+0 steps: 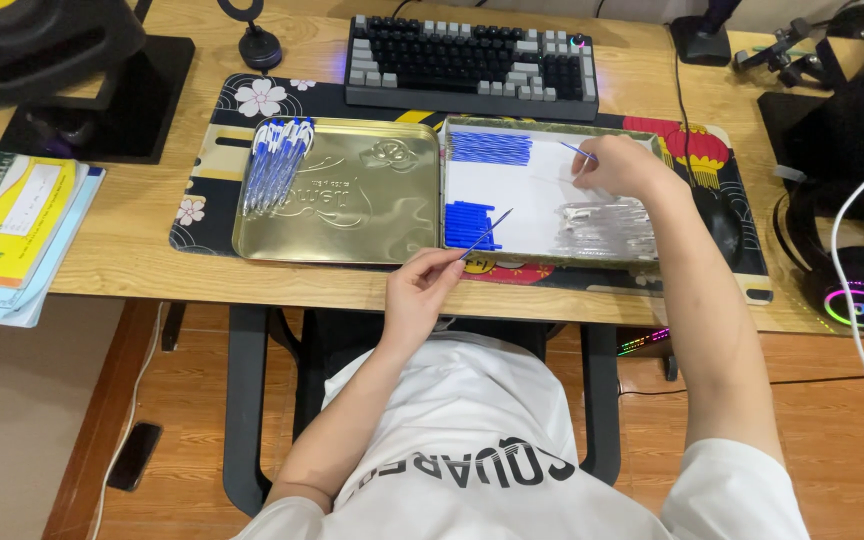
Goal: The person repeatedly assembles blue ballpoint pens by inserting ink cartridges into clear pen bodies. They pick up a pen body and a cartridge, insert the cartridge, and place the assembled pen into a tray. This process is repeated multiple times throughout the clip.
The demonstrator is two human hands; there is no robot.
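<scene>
My left hand [430,282] pinches a thin blue pen refill [486,233] near the table's front edge, its tip over the front left corner of a white-lined tray [542,261]. My right hand [620,165] reaches into that tray and holds another thin blue refill [578,152] above a heap of clear pen barrels [604,226]. In the tray lie a row of blue refills [490,147] at the back left and a pile of blue caps [468,224] at the front left. Left of it, a gold tin lid [352,200] carries several assembled blue pens [274,165].
A dark keyboard [470,62] lies behind the trays on a patterned desk mat [214,190]. Books [12,225] are stacked at the left edge. A headset with glowing rings [857,290] and cables sit at the right, a monitor base [102,100] at the back left.
</scene>
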